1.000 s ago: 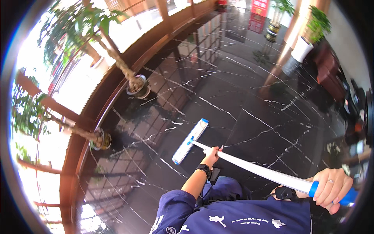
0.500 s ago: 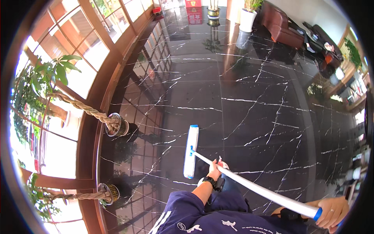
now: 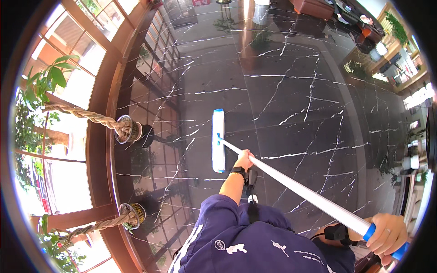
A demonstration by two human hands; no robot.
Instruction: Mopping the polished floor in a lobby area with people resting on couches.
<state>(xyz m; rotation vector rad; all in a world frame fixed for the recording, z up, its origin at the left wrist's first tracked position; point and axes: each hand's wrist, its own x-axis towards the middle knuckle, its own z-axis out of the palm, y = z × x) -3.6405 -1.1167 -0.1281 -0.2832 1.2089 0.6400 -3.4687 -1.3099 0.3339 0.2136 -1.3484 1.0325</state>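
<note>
A flat floor mop (image 3: 296,186) with a white pole runs slantwise across the view. Its long white head with blue ends (image 3: 219,157) lies on the dark, shiny tiled floor (image 3: 291,109). My left hand (image 3: 244,159) is wrapped round the lower pole, not far from the head. At the lower right, my right hand (image 3: 387,235) grips the blue handle end of the pole, a ring on one finger. Both wrists wear black bands. The fingers' undersides are partly hidden by the pole.
Two potted trees with braided trunks, one farther pot (image 3: 129,129) and one nearer pot (image 3: 132,215), stand along the glazed wooden wall on the left. A brown leather sofa (image 3: 314,8) is at the far right, near a dark table with things on it.
The mop head has moved forward, away from me, and my left hand has reached forward with the pole. The view has tilted downward and shifted. Both hands keep their hold.
</note>
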